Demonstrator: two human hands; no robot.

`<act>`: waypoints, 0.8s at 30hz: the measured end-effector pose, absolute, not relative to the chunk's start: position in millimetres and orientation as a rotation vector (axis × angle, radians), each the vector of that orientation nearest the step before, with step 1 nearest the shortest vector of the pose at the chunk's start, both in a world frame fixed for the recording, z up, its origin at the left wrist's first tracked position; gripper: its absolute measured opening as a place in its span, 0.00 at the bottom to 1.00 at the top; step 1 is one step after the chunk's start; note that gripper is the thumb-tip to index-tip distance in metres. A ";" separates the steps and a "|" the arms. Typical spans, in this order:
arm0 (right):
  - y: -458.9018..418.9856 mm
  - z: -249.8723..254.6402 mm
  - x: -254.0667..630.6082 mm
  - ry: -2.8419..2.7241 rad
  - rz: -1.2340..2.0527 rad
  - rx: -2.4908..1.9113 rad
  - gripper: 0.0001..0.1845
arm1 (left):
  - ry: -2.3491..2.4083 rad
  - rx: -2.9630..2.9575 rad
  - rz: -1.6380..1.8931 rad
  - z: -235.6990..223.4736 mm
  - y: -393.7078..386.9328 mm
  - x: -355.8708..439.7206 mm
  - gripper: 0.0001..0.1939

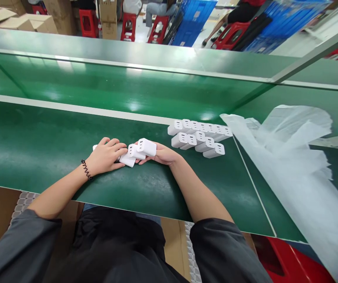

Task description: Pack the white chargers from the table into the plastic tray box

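White USB power adapters are at both of my hands, in front of me on the green work surface (157,184). My left hand (106,155) lies palm down with its fingers curved over some of them. A corner shows beyond its thumbless side, and one white adapter (127,160) sticks out beside its fingertips. My right hand (164,153) holds a few adapters from beneath and behind; the uppermost adapter (147,147) has its port face turned left. Another adapter (136,151) sits against it. The fingers under them are partly hidden.
To the right, adapters stand in a back row (200,127) and a shorter front row (205,145). Crumpled translucent white wrapping (292,157) drapes over the right side. A pale raised strip (98,111) runs along the back. Cardboard boxes, red stools and seated people are beyond.
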State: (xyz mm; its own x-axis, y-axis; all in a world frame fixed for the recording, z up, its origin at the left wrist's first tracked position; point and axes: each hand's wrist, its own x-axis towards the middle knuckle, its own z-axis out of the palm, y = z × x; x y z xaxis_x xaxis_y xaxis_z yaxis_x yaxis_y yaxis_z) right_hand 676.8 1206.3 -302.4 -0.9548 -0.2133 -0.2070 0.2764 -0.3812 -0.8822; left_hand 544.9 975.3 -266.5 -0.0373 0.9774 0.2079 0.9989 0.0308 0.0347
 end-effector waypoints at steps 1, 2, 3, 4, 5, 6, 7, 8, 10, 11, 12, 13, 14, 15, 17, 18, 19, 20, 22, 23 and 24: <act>1206.4 -302.1 677.0 1.550 -2.403 0.073 0.25 | -2.161 -2.094 -0.317 -266.0 975.3 545.6 0.16; 1206.5 -301.9 677.1 1.557 -2.416 0.061 0.25 | -2.169 -2.093 -0.384 -265.3 975.2 546.3 0.17; 1206.8 -301.9 677.3 1.563 -2.429 0.051 0.25 | -2.183 -2.086 -0.452 -264.6 975.0 546.8 0.18; 1207.2 -302.1 677.4 1.569 -2.438 0.042 0.25 | -2.202 -2.079 -0.515 -263.9 974.8 547.1 0.18; 1207.6 -302.5 677.4 1.576 -2.441 0.033 0.26 | -2.222 -2.072 -0.567 -263.2 974.7 547.2 0.19; 1208.1 -303.2 677.4 1.585 -2.439 0.027 0.26 | -2.240 -2.066 -0.606 -262.5 974.6 547.1 0.20; 1208.6 -304.0 677.3 1.597 -2.436 0.025 0.26 | -2.254 -2.063 -0.629 -262.0 974.4 546.8 0.21; 1209.0 -304.8 677.1 1.613 -2.436 0.027 0.26 | -2.263 -2.061 -0.635 -261.7 974.3 546.4 0.21; 1209.3 -306.3 676.4 1.650 -2.447 0.031 0.25 | -2.265 -2.049 -0.606 -261.6 973.9 545.5 0.21; 1209.2 -306.9 676.0 1.668 -2.459 0.030 0.24 | -2.258 -2.042 -0.573 -261.8 973.6 545.1 0.21; 1208.9 -307.3 675.6 1.685 -2.469 0.025 0.24 | -2.246 -2.034 -0.531 -262.2 973.4 544.8 0.21; 1208.4 -307.7 675.1 1.699 -2.473 0.017 0.23 | -2.234 -2.024 -0.486 -262.7 973.3 544.7 0.21; 1207.8 -308.0 674.6 1.706 -2.470 0.006 0.23 | -2.223 -2.012 -0.441 -263.3 973.2 544.8 0.21; 1207.1 -308.4 674.2 1.706 -2.461 -0.007 0.23 | -2.212 -2.002 -0.401 -264.0 973.2 545.0 0.22; 1205.7 -309.6 673.5 1.700 -2.436 -0.025 0.23 | -2.192 -1.990 -0.345 -265.4 973.5 545.9 0.25; 1205.2 -310.5 673.2 1.702 -2.424 -0.032 0.23 | -2.180 -1.991 -0.329 -266.1 973.7 546.4 0.26; 1204.8 -311.5 673.0 1.710 -2.414 -0.035 0.24 | -2.170 -1.996 -0.319 -266.6 973.9 546.9 0.28; 1204.6 -312.5 672.9 1.723 -2.406 -0.033 0.24 | -2.162 -2.000 -0.316 -267.0 974.1 547.3 0.29; 1204.5 -314.4 672.7 1.745 -2.390 -0.024 0.24 | -2.151 -2.006 -0.331 -267.4 974.2 547.5 0.32; 1204.6 -315.2 672.7 1.745 -2.384 -0.022 0.24 | -2.144 -2.011 -0.344 -267.2 974.2 547.2 0.32; 1204.6 -315.7 672.7 1.738 -2.384 -0.021 0.24 | -2.135 -2.017 -0.363 -266.9 974.0 546.7 0.31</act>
State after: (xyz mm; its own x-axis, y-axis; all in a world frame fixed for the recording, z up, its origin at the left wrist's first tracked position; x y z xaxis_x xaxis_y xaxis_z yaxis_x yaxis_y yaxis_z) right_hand 672.7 1204.6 -315.7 -0.9816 -0.1619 -0.1010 0.1457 -0.2939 -0.9447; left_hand 546.7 974.0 -266.9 -0.0619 0.9530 0.2966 0.9975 0.0487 0.0517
